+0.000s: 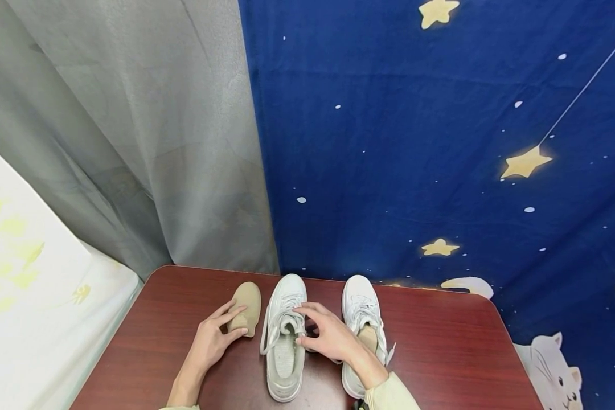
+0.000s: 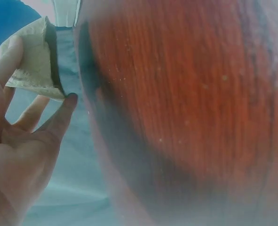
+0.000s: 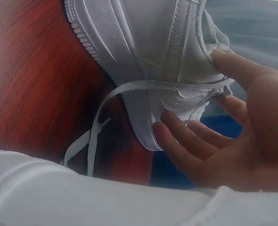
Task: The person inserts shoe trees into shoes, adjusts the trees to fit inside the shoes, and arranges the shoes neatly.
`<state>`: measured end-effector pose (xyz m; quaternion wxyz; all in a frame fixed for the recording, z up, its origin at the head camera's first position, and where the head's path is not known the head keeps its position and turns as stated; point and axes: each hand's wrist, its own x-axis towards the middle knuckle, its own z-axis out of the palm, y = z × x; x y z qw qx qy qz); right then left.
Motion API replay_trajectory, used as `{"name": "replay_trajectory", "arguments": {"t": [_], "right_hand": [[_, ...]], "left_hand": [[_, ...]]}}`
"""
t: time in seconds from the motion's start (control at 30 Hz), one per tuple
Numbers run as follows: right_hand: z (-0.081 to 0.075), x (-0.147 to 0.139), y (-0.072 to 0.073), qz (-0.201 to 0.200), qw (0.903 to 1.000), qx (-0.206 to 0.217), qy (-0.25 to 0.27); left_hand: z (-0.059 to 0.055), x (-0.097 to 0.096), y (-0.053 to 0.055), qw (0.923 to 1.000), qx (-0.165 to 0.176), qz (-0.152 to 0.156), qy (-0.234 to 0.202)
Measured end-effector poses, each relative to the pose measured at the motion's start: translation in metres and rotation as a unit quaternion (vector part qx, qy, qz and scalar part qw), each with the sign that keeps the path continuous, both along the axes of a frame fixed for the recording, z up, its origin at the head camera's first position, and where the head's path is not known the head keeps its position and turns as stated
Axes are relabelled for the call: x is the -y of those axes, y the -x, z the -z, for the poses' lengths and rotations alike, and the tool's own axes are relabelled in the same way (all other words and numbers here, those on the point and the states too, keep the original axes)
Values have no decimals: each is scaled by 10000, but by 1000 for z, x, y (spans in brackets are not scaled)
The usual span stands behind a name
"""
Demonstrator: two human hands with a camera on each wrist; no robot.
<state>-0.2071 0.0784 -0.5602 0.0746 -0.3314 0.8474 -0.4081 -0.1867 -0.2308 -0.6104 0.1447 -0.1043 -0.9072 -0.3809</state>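
Note:
My left hand (image 1: 211, 341) holds a beige, moulded shoe insert (image 1: 248, 302), thumb on one side and fingers on the other. In the left wrist view the insert (image 2: 34, 61) shows its hollow, rough-edged end. To its right stands a white lace-up sneaker (image 1: 285, 376), toe away from me, its insole visible. Across its laces and collar lies my right hand (image 1: 333, 336). In the right wrist view the thumb is at the collar of the sneaker (image 3: 148, 42) and the fingers (image 3: 190, 141) curl along its side. A loose lace (image 3: 139, 86) hangs across that side.
A second white sneaker (image 1: 360, 290) stands to the right, partly under my right forearm, with a beige insert (image 1: 369, 339) inside it. Its lace trails onto the red-brown table (image 1: 441, 353). Behind the table hang a grey curtain (image 1: 205, 171) and a blue star-patterned cloth (image 1: 389, 171).

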Motion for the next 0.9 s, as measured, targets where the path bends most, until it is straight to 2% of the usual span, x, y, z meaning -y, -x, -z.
{"name": "replay_trajectory", "arguments": {"t": [0.17, 0.4, 0.57, 0.73, 0.9], "right_hand": [[1, 0, 1, 3, 10000, -17, -17], [2, -1, -1, 3, 10000, 33, 49], [2, -1, -1, 7, 10000, 12, 42], [2, -1, 0, -22, 10000, -28, 16], [1, -1, 1, -46, 10000, -20, 32]], "left_hand": [[-3, -2, -2, 9999, -138, 20, 53], [-3, -6, -10, 9994, -201, -259, -54], [-4, -8, -12, 9990, -243, -302, -210], [-7, -10, -13, 9979, -110, -332, -551], [-14, -14, -18, 9968, 14, -356, -713]]}}
